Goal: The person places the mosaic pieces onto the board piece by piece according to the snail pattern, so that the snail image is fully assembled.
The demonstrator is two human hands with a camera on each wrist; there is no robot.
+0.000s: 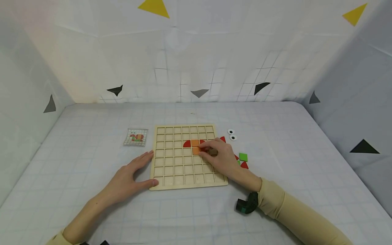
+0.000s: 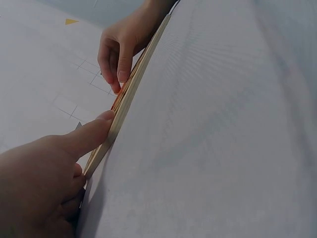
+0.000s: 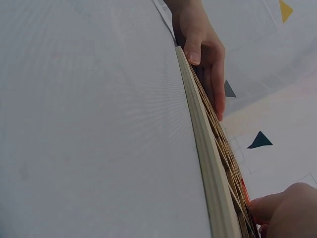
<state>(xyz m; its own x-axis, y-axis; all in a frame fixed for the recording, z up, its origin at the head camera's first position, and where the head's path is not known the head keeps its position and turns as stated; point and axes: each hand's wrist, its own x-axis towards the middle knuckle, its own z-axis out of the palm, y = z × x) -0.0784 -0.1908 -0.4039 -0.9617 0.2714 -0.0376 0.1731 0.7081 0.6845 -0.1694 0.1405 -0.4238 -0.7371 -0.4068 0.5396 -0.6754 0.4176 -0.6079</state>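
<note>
One grid board (image 1: 179,170), two orange tiles (image 1: 194,143).
Board touched by spread left hand (image 1: 126,179); right hand (image 1: 222,157) curled at tiles, hold cannot be told.

We rest our left hand (image 1: 126,178) at the left edge of the wooden grid board (image 1: 174,170) while our right hand (image 1: 225,156) pinches a red tile (image 1: 203,149) beside two orange squares (image 1: 195,143). On the worktop (image 1: 183,217), a picture card (image 1: 135,137) lies left of the board; two eye discs (image 1: 231,131), a green square (image 1: 243,157) and red pieces (image 1: 244,165) sit to its right.
</note>
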